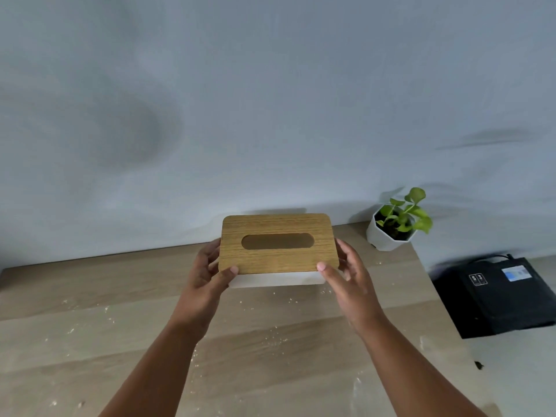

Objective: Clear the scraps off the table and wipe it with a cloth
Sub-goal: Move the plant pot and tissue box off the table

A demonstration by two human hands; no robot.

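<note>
A tissue box [278, 263] with a white body and a wooden lid with an oval slot is at the far middle of the wooden table [90, 326]. My left hand [210, 272] grips its left end and my right hand [346, 272] grips its right end, thumbs on the lid's near corners. Whether the box rests on the table or hangs just above it, I cannot tell. Small pale scraps and crumbs [273, 332] are scattered over the tabletop in front of the box and to the left. No cloth is in view.
A small green plant in a white pot [388, 233] stands at the table's far right corner. A black box [505, 296] lies beyond the table's right edge, lower down. A grey wall runs behind the table.
</note>
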